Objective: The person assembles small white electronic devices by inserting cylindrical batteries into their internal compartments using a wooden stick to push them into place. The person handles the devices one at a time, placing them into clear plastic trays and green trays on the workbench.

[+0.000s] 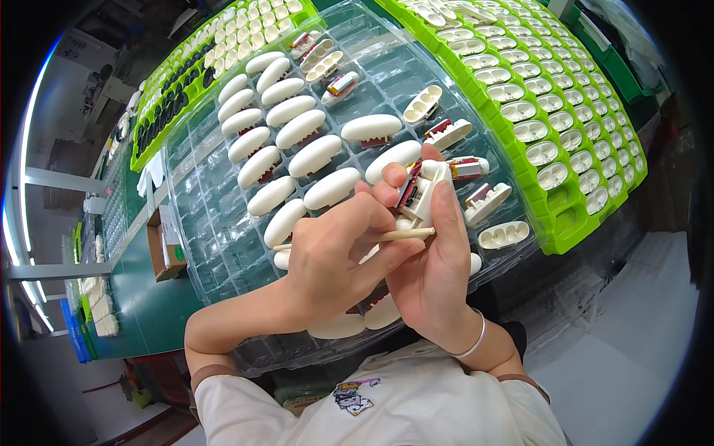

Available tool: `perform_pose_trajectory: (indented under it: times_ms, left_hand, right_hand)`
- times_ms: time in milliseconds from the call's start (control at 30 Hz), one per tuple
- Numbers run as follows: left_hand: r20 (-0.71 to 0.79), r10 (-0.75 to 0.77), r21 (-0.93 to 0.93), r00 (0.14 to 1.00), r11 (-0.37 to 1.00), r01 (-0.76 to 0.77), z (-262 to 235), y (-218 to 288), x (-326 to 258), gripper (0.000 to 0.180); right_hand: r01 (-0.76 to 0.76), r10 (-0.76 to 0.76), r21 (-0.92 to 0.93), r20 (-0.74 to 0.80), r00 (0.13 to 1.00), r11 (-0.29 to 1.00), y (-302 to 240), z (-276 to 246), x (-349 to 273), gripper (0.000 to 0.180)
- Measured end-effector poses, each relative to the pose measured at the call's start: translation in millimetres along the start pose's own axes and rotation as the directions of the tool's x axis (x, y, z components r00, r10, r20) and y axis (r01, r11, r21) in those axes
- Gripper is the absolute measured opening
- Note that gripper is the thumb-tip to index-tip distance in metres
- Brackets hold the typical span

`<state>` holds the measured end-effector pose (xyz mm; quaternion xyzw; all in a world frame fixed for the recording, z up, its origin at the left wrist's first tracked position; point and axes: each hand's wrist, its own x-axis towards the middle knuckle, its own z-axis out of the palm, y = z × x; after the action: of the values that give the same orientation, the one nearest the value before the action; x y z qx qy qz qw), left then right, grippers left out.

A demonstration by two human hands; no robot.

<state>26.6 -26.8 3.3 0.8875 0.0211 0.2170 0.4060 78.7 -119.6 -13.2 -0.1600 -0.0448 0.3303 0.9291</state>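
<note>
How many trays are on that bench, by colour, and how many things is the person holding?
Green trays: 2 (left green tray, right green tray)
Clear tray: 1
Wooden stick, in the left hand: 1
White case, in the right hand: 1
Total: 5

The scene is bright and evenly lit. Long white tube lamps [16, 178] glow at the left rim. The clear plastic compartment tray [216, 193] shows soft glare. Straight edges bend strongly toward the dark round border.
</note>
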Motion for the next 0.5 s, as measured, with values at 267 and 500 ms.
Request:
perform_pose_trajectory:
  times_ms: [267, 500]
  left_hand:
    - [0.057, 0.124, 0.054, 0.991, 0.990, -0.128, -12.3, 2.5, 5.5, 0.029]
    - [0.354, -0.078, 0.062, 0.932, 0.996, 0.060, -30.2, 33.4, -3.3, 0.009]
  right_hand:
    - [-0.085, 0.102, 0.221, -0.067, 0.992, 0.972, -0.1, 9.2, 3.4, 0.030]
    - [0.167, -0.160, 0.246, -0.049, 0.986, 0.955, -8.2, 5.3, 13.8, 0.033]
